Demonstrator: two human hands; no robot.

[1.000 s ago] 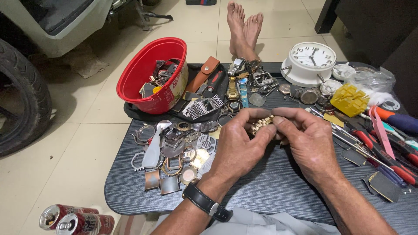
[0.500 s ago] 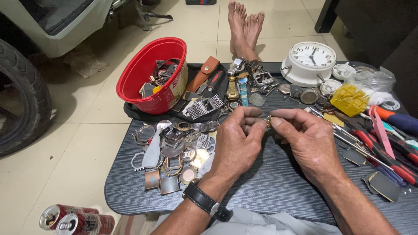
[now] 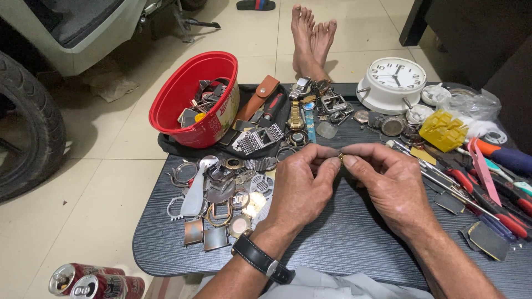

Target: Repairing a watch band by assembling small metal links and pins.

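A tiny gold-coloured part [image 3: 341, 158] is pinched right between the fingertips of both hands, held just above the dark surface [image 3: 343, 238] in the middle of the view. It is too small to say exactly what it is. The left hand [image 3: 296, 191], with a black wristwatch [image 3: 260, 260] on its wrist, closes thumb and forefinger on one side of the part; the right hand [image 3: 390, 185] closes on the other side, fingers curled in tight. By the look of it, this is the fine-handling step: the piece is being turned or lined up between the fingertips. Whatever follows calls for a steady, light pinch, since a part this small would slip away easily among the clutter.

And there is clutter all round. Just left of the left hand lies a heap of metal watch cases and rings [image 3: 221, 205]. Beyond the hands sit watches and straps [image 3: 299, 111] on a dark cloth, with a red bucket [image 3: 191, 99] full of more pieces beside them. A white clock [image 3: 393, 83] stands at the far right edge, a yellow plastic block [image 3: 442, 130] near it, and red-handled tools [image 3: 482, 194] fan out to the right. Two drink cans [image 3: 94, 282] lie on the floor, bare feet [image 3: 313, 36] rest past the surface
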